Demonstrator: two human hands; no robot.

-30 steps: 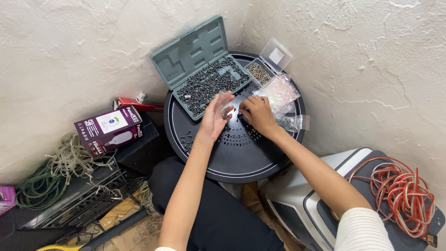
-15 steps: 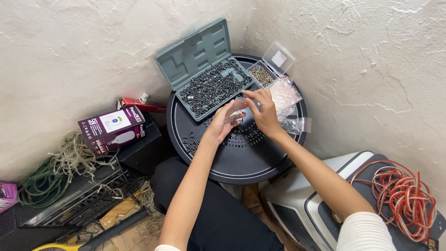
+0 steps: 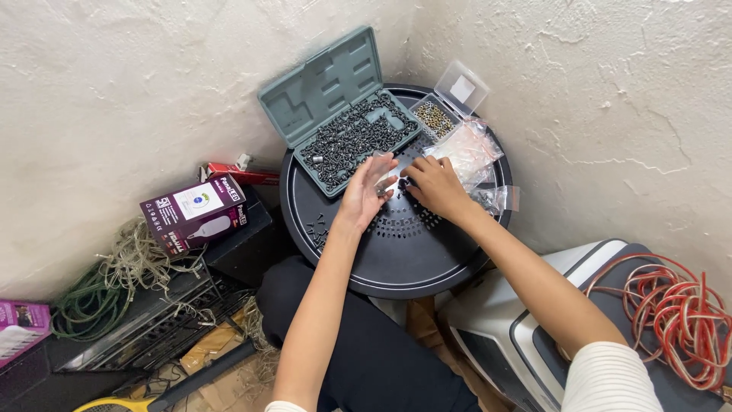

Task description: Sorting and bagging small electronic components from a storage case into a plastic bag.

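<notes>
My left hand (image 3: pixel 364 192) and my right hand (image 3: pixel 428 185) meet over the far part of a round black table (image 3: pixel 412 259). Between them my left hand holds a small clear plastic bag (image 3: pixel 387 169), and my right fingertips pinch at its edge beside a few dark screws. Just beyond sits an open grey-green case (image 3: pixel 345 114) full of small dark screws. Clear plastic bags (image 3: pixel 467 151) lie right of my right hand.
A small clear box of brass-coloured parts (image 3: pixel 436 116) stands at the table's back. A purple carton (image 3: pixel 192 214) and a red pack (image 3: pixel 238 172) lie left. Tangled cords (image 3: pixel 114 275) fill the lower left. An orange cable coil (image 3: pixel 671 313) rests on a grey-white appliance (image 3: pixel 518 328).
Both hands have shifted slightly toward the open case, and the clear bag has been raised between them. The camera view has moved a little.
</notes>
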